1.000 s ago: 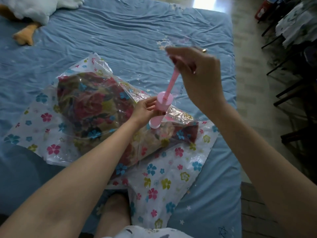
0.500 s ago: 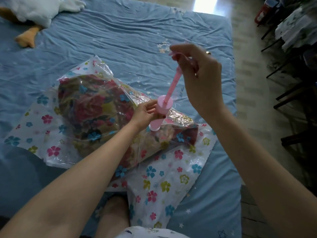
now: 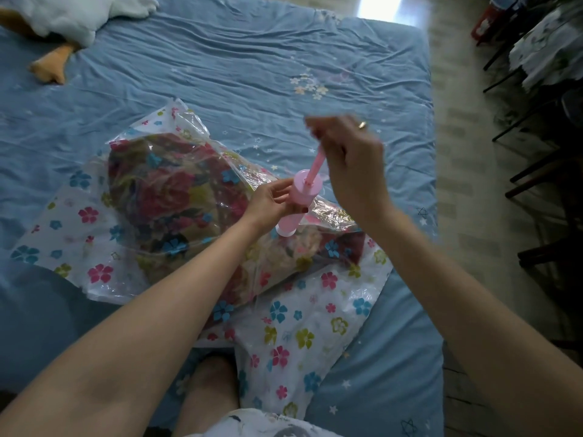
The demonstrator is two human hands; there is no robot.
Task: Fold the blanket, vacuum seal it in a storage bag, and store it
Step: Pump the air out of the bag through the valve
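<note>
A folded dark floral blanket lies inside a clear storage bag printed with coloured flowers, spread on the blue bed. A pink hand pump stands tilted on the bag above the blanket's right part. My left hand grips the pump's barrel. My right hand, blurred by motion, grips the top of the pink plunger rod, which sticks a short way out of the barrel. The plunger's handle is hidden in my right fist.
The blue bed sheet runs to its right edge beside a tiled floor. A white plush toy with an orange foot lies at the far left. Dark chairs stand on the right. My knee shows below the bag.
My right hand has come down toward the pump, pushing the plunger rod deeper into the barrel. My left hand keeps its hold on the barrel.
</note>
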